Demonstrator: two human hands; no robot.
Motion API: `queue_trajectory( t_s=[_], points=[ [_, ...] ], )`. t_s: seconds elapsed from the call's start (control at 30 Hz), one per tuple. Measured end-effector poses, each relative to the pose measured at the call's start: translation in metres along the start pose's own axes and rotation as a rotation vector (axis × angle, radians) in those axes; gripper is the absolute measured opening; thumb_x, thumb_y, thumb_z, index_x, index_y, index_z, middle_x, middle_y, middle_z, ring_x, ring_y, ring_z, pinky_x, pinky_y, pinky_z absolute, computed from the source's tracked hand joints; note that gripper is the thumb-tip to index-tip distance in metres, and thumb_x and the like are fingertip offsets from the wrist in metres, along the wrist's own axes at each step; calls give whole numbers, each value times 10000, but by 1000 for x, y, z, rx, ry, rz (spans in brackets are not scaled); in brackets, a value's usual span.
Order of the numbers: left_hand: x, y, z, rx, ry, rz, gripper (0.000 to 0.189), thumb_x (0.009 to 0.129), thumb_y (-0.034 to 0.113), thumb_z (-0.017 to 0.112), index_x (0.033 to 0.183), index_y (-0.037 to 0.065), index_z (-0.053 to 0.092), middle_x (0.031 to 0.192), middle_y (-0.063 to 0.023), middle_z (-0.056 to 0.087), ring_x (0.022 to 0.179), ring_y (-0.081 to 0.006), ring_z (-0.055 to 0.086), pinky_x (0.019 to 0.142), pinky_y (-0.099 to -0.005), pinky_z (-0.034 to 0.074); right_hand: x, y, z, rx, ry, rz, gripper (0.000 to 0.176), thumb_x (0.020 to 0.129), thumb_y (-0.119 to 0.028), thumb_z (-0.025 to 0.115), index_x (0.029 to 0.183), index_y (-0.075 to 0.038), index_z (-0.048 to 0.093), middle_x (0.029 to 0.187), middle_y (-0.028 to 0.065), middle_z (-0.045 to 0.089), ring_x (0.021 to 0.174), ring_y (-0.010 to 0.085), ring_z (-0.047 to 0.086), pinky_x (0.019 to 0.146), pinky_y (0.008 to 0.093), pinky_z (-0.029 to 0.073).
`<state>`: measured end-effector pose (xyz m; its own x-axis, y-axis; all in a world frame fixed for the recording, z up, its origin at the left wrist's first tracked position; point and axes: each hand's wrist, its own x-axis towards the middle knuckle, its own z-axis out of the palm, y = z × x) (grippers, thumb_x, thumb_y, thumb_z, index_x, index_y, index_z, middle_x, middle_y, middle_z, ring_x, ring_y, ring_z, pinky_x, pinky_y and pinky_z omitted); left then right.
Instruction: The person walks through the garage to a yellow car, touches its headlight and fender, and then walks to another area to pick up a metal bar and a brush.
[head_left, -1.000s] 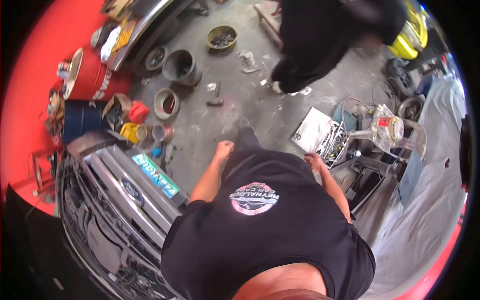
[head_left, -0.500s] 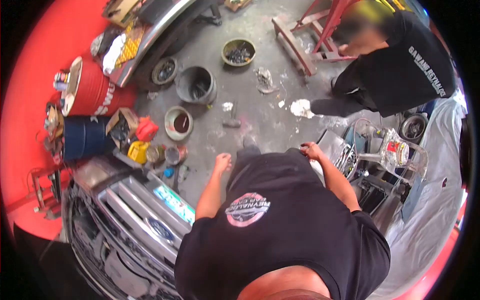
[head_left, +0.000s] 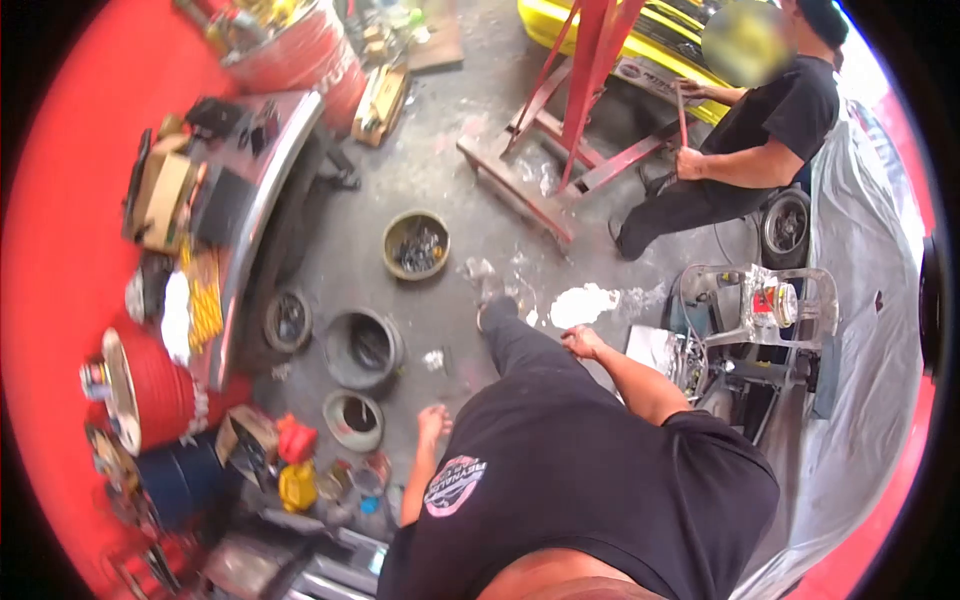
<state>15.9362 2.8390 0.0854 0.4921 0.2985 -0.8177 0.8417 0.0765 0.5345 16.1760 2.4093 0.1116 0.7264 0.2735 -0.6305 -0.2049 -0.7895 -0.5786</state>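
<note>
My left hand [head_left: 434, 422] hangs beside my left hip over the grey floor, its fingers loosely bent and nothing visible in them. My right hand [head_left: 582, 341] is in front of my right thigh with its fingers curled in; what they hold, if anything, is too small to tell. A white patch [head_left: 585, 304] lies on the floor just beyond it. Left of my leg stand a dark bucket [head_left: 338, 352], a smaller round tub [head_left: 352, 420] and a basin of dark parts [head_left: 399, 262].
A co-worker [head_left: 755, 150] stands at the upper right holding a reddish bar, beside a red steel stand [head_left: 590, 90] and a yellow car part. A grey chair [head_left: 740, 300] and parts stand at right. Drums [head_left: 150, 390] and a loaded bench line the left.
My view has shifted forward and my leg is stepping ahead. The floor items appear lower. The co-worker is more upright, with a bar now visible in hand. My hands remain at my sides.
</note>
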Motion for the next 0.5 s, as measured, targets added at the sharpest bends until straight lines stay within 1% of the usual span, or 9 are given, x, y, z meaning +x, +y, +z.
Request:
queue_trajectory(
  t_s=[0.03, 0.07, 0.13, 0.17, 0.2, 0.23, 0.27, 0.33, 0.5],
  points=[
    [16, 31, 2, 39, 11, 73, 275, 959, 223, 621, 1137, 15, 645, 822, -75, 677, 590, -171, 625, 444, -290, 479, 32, -8, -22, 22, 33, -4, 347, 840, -184, 616, 1138, -28, 700, 834, 136, 709, 665, 228, 693, 596, 360, 591],
    [17, 67, 1, 27, -3, 92, 239, 963, 212, 611, 1118, 35, 649, 822, -80, 681, 615, -161, 620, 445, -292, 461, 63, -11, -45, -79, -88, 88, 351, 836, -235, 631, 1111, -30, 707, 830, 163, 711, 651, 244, 694, 606, 368, 588],
    [55, 96, -13, 160, -67, 417, 206, 970, 195, 592, 1112, 55, 642, 805, -63, 664, 630, -146, 610, 458, -292, 466, 94, -30, -75, -203, -343, 343, 313, 838, -285, 642, 1007, -30, 713, 800, 202, 708, 613, 273, 691, 601, 373, 580],
    [73, 140, -15, 174, -76, 435, 206, 970, 195, 592, 1112, 55, 642, 805, -63, 664, 630, -146, 610, 458, -292, 466, 122, -40, -97, -273, -265, 152, 278, 832, -272, 638, 945, -28, 706, 761, 187, 701, 580, 275, 682, 562, 371, 571],
    [75, 180, -17, 64, -47, 275, 201, 974, 188, 583, 1115, 53, 632, 794, -52, 648, 627, -144, 605, 464, -291, 474, 155, -44, -114, -298, -166, -39, 291, 834, -254, 626, 1003, -36, 720, 754, 176, 704, 579, 261, 682, 553, 360, 566],
    [68, 214, -20, -46, -13, 100, 195, 979, 182, 574, 1117, 52, 623, 783, -41, 631, 624, -141, 600, 470, -290, 482, 179, -65, -140, -302, -175, -45, 321, 843, -221, 611, 1094, -45, 707, 736, 153, 702, 588, 247, 686, 550, 368, 564],
    [68, 252, -20, -159, 25, 69, 205, 991, 184, 563, 1132, 42, 602, 789, -32, 607, 615, -134, 589, 469, -283, 495, 161, -124, -179, -110, -37, -126, 378, 866, -202, 591, 1204, -47, 661, 751, 157, 699, 585, 235, 682, 543, 366, 565],
    [91, 306, -27, -259, 32, 89, 212, 996, 196, 565, 1124, 32, 601, 845, -42, 620, 620, -125, 592, 458, -245, 490, 196, -174, -221, -4, -10, -129, 423, 893, -211, 585, 1279, -39, 610, 780, 153, 700, 589, 223, 677, 532, 357, 562],
    [147, 401, -25, 48, 65, 154, 241, 999, 185, 534, 1130, 21, 653, 896, -47, 645, 676, -127, 585, 548, -290, 497, 234, -254, -271, 301, 75, -145, 420, 922, -230, 582, 1295, -37, 593, 813, 152, 708, 623, 198, 682, 529, 343, 562]
  ],
)
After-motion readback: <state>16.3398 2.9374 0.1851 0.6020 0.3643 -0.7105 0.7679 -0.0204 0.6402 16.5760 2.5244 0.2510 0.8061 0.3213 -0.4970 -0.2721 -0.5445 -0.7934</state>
